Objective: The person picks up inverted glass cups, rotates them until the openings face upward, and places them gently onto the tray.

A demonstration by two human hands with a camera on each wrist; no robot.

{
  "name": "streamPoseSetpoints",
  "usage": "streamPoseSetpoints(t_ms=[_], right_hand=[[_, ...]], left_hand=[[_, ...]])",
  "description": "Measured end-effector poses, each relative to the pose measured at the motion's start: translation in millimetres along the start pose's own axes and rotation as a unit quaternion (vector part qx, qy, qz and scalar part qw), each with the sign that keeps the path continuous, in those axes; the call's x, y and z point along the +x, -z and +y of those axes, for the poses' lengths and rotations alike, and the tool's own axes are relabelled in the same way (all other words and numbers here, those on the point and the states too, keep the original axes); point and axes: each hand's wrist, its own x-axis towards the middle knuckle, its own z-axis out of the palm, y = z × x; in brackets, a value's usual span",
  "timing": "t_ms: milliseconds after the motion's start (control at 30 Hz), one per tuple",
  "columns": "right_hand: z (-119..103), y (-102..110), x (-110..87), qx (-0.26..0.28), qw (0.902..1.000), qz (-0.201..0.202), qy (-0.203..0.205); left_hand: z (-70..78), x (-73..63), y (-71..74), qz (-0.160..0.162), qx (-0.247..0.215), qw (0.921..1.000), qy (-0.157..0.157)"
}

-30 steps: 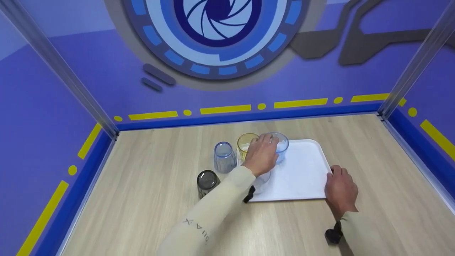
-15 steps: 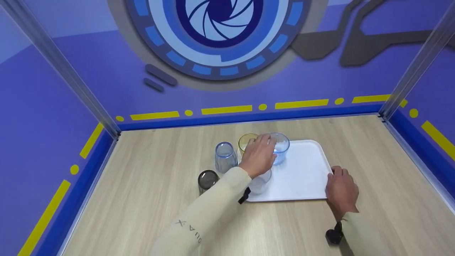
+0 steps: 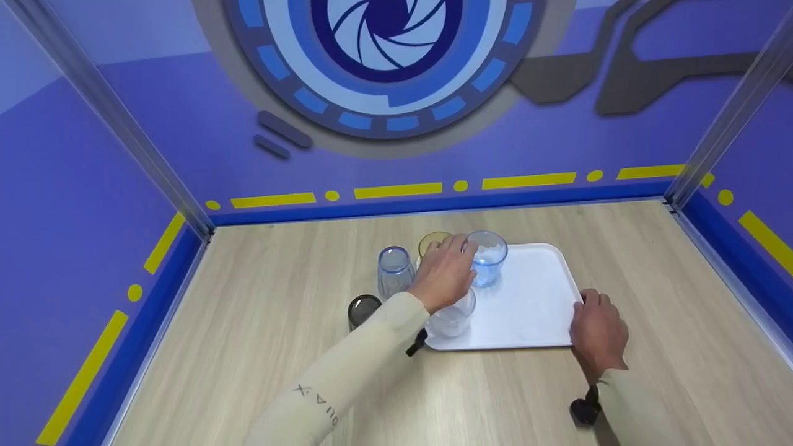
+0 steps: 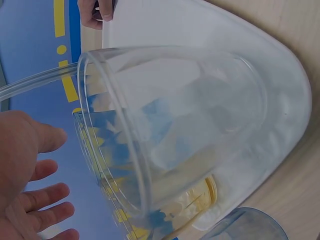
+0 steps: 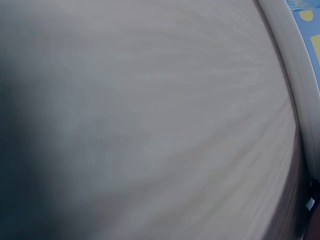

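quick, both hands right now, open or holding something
Left hand: open, fingers spread, holding nothing, near the yellow glass.
Right hand: closed on the right edge of the white tray.

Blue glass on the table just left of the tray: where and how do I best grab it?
I'd take the blue glass low on its side wall, coming from the left. It looks upside down, widening downward, so a high grip might slip. The white tray and left hand crowd its right, the dark glass its near side; its left is unobstructed.
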Motion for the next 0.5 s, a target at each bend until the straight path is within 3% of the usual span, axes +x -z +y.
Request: streamPoseSetpoints(t_ms=[500], right_hand=[[0, 1, 0.0, -0.001, 0.9999, -0.014, -0.003]], left_hand=[[-13.9, -9.7, 4.8, -0.004, 0.013, 0.9999, 0.001]])
